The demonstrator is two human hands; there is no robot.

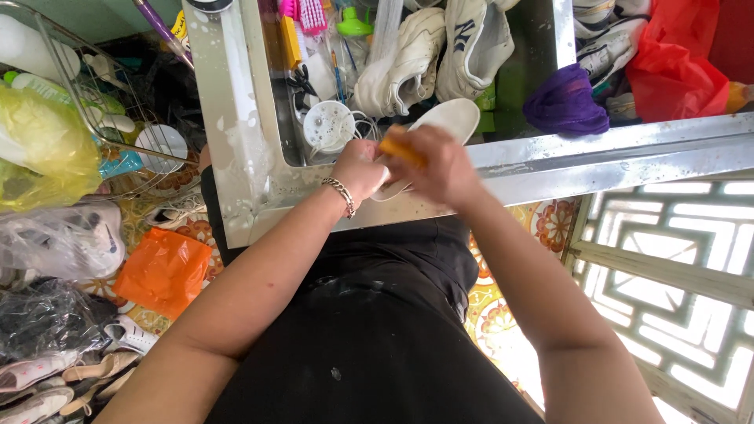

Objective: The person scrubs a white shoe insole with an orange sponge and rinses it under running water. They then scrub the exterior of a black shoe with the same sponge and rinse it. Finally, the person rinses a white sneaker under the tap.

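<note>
A white shoe (pixel 444 119) is held sole-up over the front rim of a steel sink (pixel 236 118). My left hand (pixel 357 169), with a chain bracelet at the wrist, grips the shoe's near end. My right hand (pixel 440 165) is closed on an orange scrubber (pixel 400 147) pressed against the shoe. The shoe's near half is hidden by both hands.
Inside the sink lie white sneakers (pixel 440 55), brushes (pixel 302 16) and a round white drain cover (pixel 328 126). A purple cloth (pixel 565 102) and red bag (pixel 675 63) sit right. Bagged shoes (pixel 59 243), an orange bag (pixel 161 271) and a wire rack (pixel 94 94) crowd the left floor.
</note>
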